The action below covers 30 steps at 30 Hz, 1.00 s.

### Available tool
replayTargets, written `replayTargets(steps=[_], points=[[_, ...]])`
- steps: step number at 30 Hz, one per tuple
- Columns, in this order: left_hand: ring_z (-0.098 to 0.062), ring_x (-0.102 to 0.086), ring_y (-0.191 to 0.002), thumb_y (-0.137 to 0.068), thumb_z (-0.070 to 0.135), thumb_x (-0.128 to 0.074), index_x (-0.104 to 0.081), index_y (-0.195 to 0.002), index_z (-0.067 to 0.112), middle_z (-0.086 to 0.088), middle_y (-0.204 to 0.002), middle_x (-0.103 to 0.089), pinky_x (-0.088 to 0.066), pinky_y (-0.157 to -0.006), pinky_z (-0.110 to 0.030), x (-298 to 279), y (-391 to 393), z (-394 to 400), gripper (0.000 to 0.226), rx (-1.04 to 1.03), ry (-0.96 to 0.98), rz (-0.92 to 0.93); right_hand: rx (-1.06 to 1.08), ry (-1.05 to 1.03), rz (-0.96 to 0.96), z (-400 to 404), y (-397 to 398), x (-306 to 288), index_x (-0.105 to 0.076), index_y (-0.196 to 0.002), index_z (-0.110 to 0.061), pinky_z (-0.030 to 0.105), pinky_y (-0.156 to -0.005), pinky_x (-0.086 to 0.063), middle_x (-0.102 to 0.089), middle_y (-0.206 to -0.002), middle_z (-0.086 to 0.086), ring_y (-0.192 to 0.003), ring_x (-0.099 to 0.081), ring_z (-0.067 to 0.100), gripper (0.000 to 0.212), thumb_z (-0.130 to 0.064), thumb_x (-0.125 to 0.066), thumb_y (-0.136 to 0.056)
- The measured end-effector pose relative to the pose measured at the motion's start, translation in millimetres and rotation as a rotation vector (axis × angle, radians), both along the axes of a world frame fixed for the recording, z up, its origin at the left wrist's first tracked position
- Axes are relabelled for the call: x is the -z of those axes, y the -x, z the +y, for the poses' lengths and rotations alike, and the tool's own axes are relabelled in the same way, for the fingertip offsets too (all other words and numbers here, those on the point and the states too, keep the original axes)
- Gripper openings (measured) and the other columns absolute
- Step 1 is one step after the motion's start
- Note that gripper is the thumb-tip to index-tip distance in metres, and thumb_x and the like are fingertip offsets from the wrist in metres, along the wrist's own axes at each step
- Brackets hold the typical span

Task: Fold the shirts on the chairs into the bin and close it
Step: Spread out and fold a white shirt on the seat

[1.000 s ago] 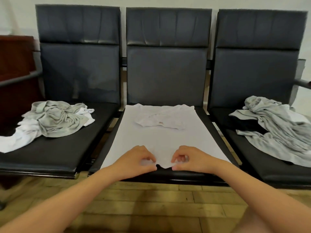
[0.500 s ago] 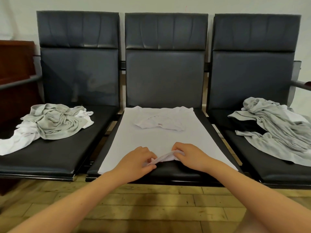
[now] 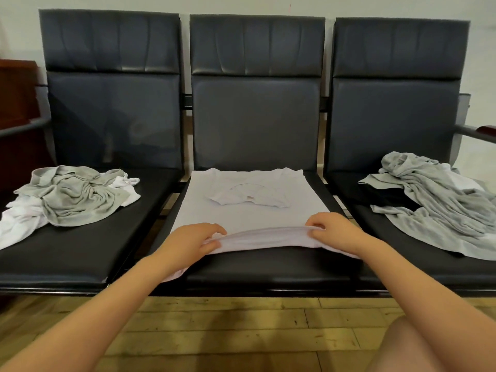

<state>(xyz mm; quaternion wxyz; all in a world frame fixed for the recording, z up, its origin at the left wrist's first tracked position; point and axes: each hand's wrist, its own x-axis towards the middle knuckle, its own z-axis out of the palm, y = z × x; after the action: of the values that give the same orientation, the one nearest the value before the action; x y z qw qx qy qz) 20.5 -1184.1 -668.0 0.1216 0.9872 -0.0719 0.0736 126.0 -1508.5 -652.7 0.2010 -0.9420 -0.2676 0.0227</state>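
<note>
Fingers pinch hem | left hand, right hand | white shirt lifted

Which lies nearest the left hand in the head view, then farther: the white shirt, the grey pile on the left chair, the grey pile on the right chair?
From the left hand:
1. White shirt, middle chair, gripped.
2. Left grey pile.
3. Right grey pile.

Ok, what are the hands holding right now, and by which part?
Both the left hand and right hand pinch the flat white cotton T-shirt by its lifted bottom hem.
</note>
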Motion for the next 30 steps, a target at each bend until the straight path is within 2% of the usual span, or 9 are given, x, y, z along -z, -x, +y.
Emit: replayTargets(steps=[4, 8, 14, 18, 19, 21, 24, 26, 30], points=[[-0.002, -0.052, -0.095, -0.096, 0.033, -0.054, -0.050, -0.129, 0.040, 0.016, -0.109, -0.056, -0.042, -0.085, -0.017, 2.3, 14.7, 9.8, 0.034, -0.019, 0.046, 0.039, 0.100, -0.206, 0.066, -24.4, -7.8, 10.4, -0.068, -0.090, -0.028, 0.029, -0.089, -0.049, -0.068, -0.097, -0.011, -0.097, -0.062, 0.010, 0.015, -0.016, -0.058, -0.090], [-0.007, -0.053, -0.107, -0.096, 0.022, -0.053, -0.057, -0.124, 0.035, 0.014, -0.112, -0.059, -0.041, -0.090, -0.018, 15.8, 27.9, 7.0, 0.031, -0.013, 0.082, -0.051, 0.102, -0.418, 0.073, -28.8, 0.1, 7.9, -0.072, -0.093, -0.023, 0.021, -0.084, -0.047, -0.070, -0.098, -0.009, -0.098, -0.064, 0.007, 0.020, -0.011, -0.056, -0.093], [-0.010, -0.061, -0.098, -0.097, 0.011, -0.049, -0.065, -0.116, 0.028, 0.010, -0.108, -0.066, -0.046, -0.088, -0.024, 14.5, 43.4, 5.4, 0.030, -0.058, 0.237, -0.151, 0.016, -0.354, 0.131, -22.3, 23.3, 5.3, -0.070, -0.102, -0.028, 0.026, -0.097, -0.044, -0.067, -0.108, -0.013, -0.106, -0.058, 0.004, 0.018, -0.021, -0.054, -0.097], [-0.003, -0.061, -0.093, -0.100, 0.018, -0.045, -0.062, -0.106, 0.034, 0.014, -0.098, -0.068, -0.047, -0.082, -0.022, 2.6, 57.2, -1.1, 0.025, -0.083, 0.436, -0.143, -0.016, -0.397, 0.304, -28.2, 36.1, -7.9, -0.073, -0.094, -0.029, 0.018, -0.073, -0.049, -0.070, -0.090, -0.020, -0.084, -0.064, -0.001, 0.018, -0.022, -0.056, -0.095], [-0.002, -0.061, -0.094, -0.100, 0.020, -0.046, -0.062, -0.105, 0.034, 0.016, -0.098, -0.068, -0.046, -0.082, -0.021, -0.3, 59.0, -1.7, 0.022, -0.072, 0.441, -0.136, -0.009, -0.439, 0.314, -30.2, 36.3, -9.3, -0.073, -0.094, -0.030, 0.022, -0.075, -0.050, -0.070, -0.093, -0.017, -0.086, -0.064, 0.003, 0.018, -0.022, -0.057, -0.095], [0.001, -0.060, -0.094, -0.098, 0.026, -0.050, -0.064, -0.106, 0.035, 0.019, -0.098, -0.067, -0.045, -0.083, -0.020, -7.1, 59.8, 0.3, 0.018, -0.050, 0.415, -0.135, 0.029, -0.520, 0.297, -31.9, 34.9, -11.5, -0.072, -0.099, -0.030, 0.026, -0.087, -0.047, -0.067, -0.106, -0.013, -0.101, -0.061, 0.007, 0.018, -0.021, -0.058, -0.095], [-0.001, -0.058, -0.087, -0.093, 0.028, -0.058, -0.062, -0.106, 0.044, 0.016, -0.094, -0.063, -0.042, -0.076, -0.019, -18.3, 54.5, 15.7, 0.021, -0.086, 0.341, -0.121, 0.092, -0.490, 0.229, -34.2, 28.6, -11.2, -0.066, -0.110, -0.028, 0.022, -0.083, -0.042, -0.060, -0.109, -0.016, -0.103, -0.054, 0.003, 0.020, -0.018, -0.056, -0.095], [-0.003, -0.056, -0.082, -0.091, 0.025, -0.061, -0.057, -0.104, 0.047, 0.014, -0.092, -0.060, -0.040, -0.071, -0.017, -24.4, 51.5, 29.5, 0.026, -0.101, 0.234, -0.048, 0.132, -0.421, 0.146, -40.4, 19.4, -7.7, -0.065, -0.110, -0.028, 0.027, -0.089, -0.040, -0.061, -0.111, -0.011, -0.105, -0.053, 0.008, 0.020, -0.018, -0.057, -0.095], [-0.005, -0.058, -0.095, -0.093, 0.022, -0.058, -0.057, -0.092, 0.049, 0.015, -0.099, -0.065, -0.048, -0.082, -0.024, -27.1, 43.9, 56.6, 0.027, -0.167, 0.159, 0.086, 0.267, -0.373, 0.061, -50.8, 3.0, 0.4, -0.069, -0.105, -0.025, 0.032, -0.091, -0.042, -0.065, -0.109, -0.003, -0.106, -0.056, 0.016, 0.017, -0.022, -0.057, -0.094]])
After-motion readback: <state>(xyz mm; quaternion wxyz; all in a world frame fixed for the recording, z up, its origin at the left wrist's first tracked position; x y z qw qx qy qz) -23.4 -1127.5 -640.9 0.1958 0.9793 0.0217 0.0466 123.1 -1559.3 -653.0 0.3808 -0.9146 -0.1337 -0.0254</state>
